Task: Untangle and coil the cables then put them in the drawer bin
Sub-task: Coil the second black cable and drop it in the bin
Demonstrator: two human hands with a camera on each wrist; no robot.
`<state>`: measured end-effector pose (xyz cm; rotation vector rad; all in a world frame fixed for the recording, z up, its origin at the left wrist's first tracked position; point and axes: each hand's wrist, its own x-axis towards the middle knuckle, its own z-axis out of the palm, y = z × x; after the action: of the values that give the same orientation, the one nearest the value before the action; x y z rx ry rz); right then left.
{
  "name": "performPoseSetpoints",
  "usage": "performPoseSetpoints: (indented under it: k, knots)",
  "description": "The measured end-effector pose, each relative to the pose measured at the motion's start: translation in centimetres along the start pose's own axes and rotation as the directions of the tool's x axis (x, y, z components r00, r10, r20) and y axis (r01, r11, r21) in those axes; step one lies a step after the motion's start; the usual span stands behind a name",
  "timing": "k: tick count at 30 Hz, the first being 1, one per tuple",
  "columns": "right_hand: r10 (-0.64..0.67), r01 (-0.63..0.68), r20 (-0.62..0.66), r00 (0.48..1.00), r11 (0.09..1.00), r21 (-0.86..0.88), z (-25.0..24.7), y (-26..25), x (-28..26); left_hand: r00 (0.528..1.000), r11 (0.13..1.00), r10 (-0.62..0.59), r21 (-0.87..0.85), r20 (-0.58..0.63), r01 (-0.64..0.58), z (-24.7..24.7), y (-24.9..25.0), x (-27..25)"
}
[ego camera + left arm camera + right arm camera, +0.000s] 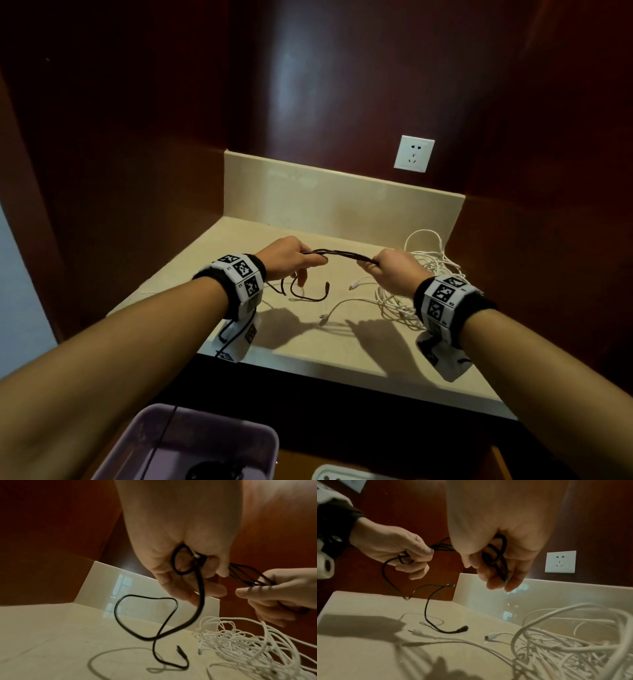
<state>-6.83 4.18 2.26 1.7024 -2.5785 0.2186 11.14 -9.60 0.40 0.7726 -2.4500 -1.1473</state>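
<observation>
A black cable (339,255) is stretched in several folded strands between my two hands above the cream counter (239,236). My left hand (291,257) grips one end of the bundle; its loose tail (171,615) hangs in a loop and its plug (462,627) lies on the counter. My right hand (394,270) grips the other end, with black loops (501,555) curled in its fingers. A tangled heap of white cables (421,274) lies on the counter to the right, below my right hand, also seen as white cables (248,642) from the left wrist.
A lilac bin (191,442) stands below the counter's front edge at the lower left, with something dark inside. A white wall socket (413,153) sits on the dark red wall behind. A cream backsplash (342,192) closes the counter's rear. A white power strip (339,474) shows at the bottom.
</observation>
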Motion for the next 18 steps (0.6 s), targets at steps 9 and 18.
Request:
performPoseSetpoints:
  k: [9, 18]
  knots:
    - [-0.054, 0.025, 0.031, 0.998, 0.812, 0.584, 0.8, -2.7, -0.1, 0.995, 0.991, 0.034, -0.128, -0.098, -0.046, -0.1, 1.1, -0.1]
    - [-0.202, 0.017, 0.087, 0.976, 0.464, 0.886, 1.6, -6.4, 0.2, 0.959, 0.980, 0.082, -0.155, -0.270, -0.127, -0.5, 1.1, -0.9]
